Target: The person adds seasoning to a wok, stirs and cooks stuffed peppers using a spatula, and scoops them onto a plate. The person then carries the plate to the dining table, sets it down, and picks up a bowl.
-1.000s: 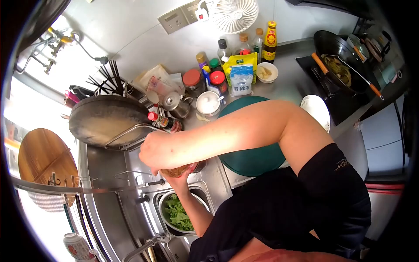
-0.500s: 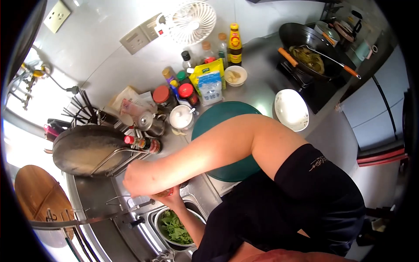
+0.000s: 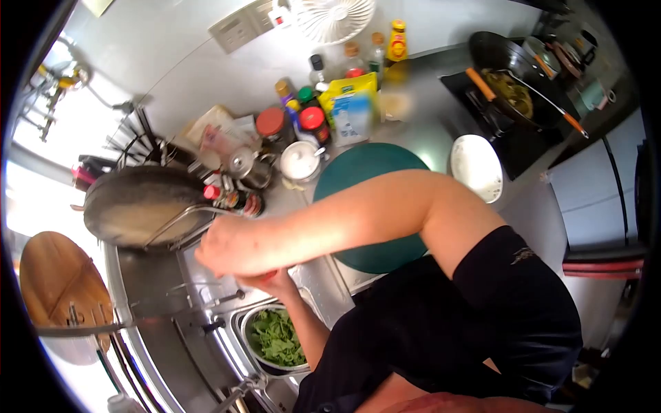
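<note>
My right arm reaches across the view from the right. My right hand (image 3: 224, 246) is closed over the sink edge, its back toward me; whatever its fingers hold is hidden. Just below it, my left hand (image 3: 280, 283) is curled around a small red item (image 3: 261, 277), mostly covered by my right hand, so its kind is unclear. Beneath my left forearm, a bowl of leafy greens (image 3: 279, 337) sits in the sink (image 3: 241, 318). Beyond my right hand are a dark sauce bottle with a red cap (image 3: 234, 199) and a wire rack (image 3: 169, 224).
A green round board (image 3: 375, 162) lies under my right arm. Along the wall stand a sugar pot (image 3: 301, 162), several jars and bottles, and a fan (image 3: 334, 17). A white dish (image 3: 476, 168) and a wok (image 3: 509, 82) on the stove are at right. A large pan (image 3: 148, 203) leans left.
The view has shifted, so the counter items appear higher and further right. Both hands stay close together over the sink, and less of the item in my left hand shows.
</note>
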Motion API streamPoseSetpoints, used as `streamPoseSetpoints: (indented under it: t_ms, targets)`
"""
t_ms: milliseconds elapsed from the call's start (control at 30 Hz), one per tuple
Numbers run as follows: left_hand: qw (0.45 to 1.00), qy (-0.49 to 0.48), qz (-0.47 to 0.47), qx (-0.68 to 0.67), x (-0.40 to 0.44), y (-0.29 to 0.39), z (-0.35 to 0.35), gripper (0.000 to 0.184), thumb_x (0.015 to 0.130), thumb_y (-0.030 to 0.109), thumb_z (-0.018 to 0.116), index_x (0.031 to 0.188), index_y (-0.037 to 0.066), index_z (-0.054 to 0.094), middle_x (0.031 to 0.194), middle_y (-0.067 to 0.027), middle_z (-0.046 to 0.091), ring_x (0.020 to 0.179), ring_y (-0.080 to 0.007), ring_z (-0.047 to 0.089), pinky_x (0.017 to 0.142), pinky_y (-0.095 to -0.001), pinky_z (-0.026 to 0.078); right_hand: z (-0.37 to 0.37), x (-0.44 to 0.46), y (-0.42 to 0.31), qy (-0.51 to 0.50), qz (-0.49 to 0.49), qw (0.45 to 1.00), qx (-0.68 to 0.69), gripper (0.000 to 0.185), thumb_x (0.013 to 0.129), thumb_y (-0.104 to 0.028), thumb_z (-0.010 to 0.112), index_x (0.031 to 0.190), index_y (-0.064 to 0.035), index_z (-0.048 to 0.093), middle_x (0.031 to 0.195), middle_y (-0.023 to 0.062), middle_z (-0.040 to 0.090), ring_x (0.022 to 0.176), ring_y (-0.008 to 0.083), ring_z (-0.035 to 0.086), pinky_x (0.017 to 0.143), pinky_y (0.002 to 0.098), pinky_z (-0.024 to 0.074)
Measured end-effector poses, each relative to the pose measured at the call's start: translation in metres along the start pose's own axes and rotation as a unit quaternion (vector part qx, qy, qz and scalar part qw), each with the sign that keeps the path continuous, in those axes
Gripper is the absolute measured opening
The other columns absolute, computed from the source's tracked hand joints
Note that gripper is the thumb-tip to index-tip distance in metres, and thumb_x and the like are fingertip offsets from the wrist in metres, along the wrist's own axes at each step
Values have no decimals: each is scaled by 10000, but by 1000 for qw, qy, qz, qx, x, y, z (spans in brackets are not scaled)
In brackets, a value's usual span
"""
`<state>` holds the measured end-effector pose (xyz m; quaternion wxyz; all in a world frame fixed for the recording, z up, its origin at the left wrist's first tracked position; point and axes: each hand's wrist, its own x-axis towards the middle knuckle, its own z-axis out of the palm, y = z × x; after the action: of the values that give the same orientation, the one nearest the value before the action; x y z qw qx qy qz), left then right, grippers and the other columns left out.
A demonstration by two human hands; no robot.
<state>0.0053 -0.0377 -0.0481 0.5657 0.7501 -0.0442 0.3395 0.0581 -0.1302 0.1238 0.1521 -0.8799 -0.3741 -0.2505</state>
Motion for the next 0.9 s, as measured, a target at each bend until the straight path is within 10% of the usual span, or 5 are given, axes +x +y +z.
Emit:
streamPoseSetpoints:
  t_ms: [167, 300, 900]
  targets:
    - [981, -44, -4, -189, 43, -2, 28, 1141, 610, 113, 892, 1466, 67, 139, 1425, -155, 320, 1248, -278, 442, 1055, -427, 403, -33, 31, 57, -147, -70, 986, 27, 206, 776, -239, 654, 866, -56, 623, 802, 124, 674, 793, 257, 685, 652, 383, 540]
    - [995, -58, 14, -77, 63, -23, 45, 1145, 598, 173, 899, 1456, 44, 152, 1435, -146, 270, 1288, -274, 383, 1065, -420, 382, -49, 49, 86, -198, -12, 976, 85, 245, 831, -260, 645, 885, -22, 618, 813, 167, 682, 834, 334, 676, 696, 438, 526]
    - [996, 1, 0, -84, 72, -4, 87, 1096, 626, 125, 869, 1451, 3, 159, 1417, -148, 311, 1291, -241, 379, 1085, -378, 323, -23, 43, 85, -103, 146, 984, 24, 168, 766, -168, 643, 846, -20, 642, 795, 148, 698, 775, 291, 699, 695, 383, 553]
